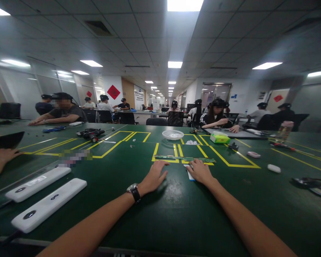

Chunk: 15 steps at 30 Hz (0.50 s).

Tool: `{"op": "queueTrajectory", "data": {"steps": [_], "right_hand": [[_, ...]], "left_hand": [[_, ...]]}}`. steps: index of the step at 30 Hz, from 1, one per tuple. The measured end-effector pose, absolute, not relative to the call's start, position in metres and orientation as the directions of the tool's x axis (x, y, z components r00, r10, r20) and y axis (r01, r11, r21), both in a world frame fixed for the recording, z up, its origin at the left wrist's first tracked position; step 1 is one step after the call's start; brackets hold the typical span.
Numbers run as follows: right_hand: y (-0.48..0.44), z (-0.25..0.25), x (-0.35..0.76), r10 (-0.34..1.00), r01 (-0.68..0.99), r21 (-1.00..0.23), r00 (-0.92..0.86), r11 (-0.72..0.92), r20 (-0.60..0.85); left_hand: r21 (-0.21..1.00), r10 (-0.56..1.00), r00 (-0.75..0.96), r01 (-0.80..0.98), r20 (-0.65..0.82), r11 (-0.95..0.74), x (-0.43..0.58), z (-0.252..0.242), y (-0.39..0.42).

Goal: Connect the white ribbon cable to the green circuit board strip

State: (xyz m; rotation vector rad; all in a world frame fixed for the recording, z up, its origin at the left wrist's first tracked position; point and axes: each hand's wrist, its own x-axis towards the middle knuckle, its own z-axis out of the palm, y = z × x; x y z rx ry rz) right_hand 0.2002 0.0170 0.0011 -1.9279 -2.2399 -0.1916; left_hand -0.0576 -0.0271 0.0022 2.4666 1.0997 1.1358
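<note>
A long, narrow green circuit board lies across yellow tape lines on the green table in front of me. My left hand, with a watch on its wrist, hovers at or rests near the board's left part, its fingers apart and nothing visible in them. My right hand lies over the board's right part, fingers spread and fingertips at its near edge. Partly under that hand is a small white-and-blue flat piece; whether the fingers press on it I cannot tell.
Two white power strips lie at the left. Beyond the board are a clear plastic dish and a green-yellow pack. A power drill lies at the far left. Another person's hand reaches in at the left edge; several people sit farther off.
</note>
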Motion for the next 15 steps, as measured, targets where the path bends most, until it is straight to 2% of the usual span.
{"op": "queueTrajectory", "data": {"steps": [5,7,11,13,15], "right_hand": [[0.025,-0.001,0.218,0.975,1.0,0.004,-0.021,0.02,0.222],[0.028,-0.002,0.223,0.976,0.997,0.006,-0.075,0.075,0.206],[0.031,0.0,0.23,0.936,0.945,-0.063,-0.305,0.32,0.176],[0.032,0.001,0.232,0.934,0.943,-0.078,-0.306,0.325,0.186],[0.033,0.0,0.233,0.958,0.974,-0.058,-0.201,0.217,0.203]], "left_hand": [[0.386,0.666,0.533,0.549,0.522,-0.741,-0.053,0.006,-0.037],[0.365,0.657,0.554,0.552,0.511,-0.749,-0.051,0.008,-0.04],[0.334,0.645,0.587,0.557,0.489,-0.76,-0.05,0.011,-0.044],[0.327,0.638,0.596,0.553,0.487,-0.766,-0.05,0.012,-0.044],[0.323,0.636,0.597,0.553,0.489,-0.768,-0.05,0.012,-0.044]]}}
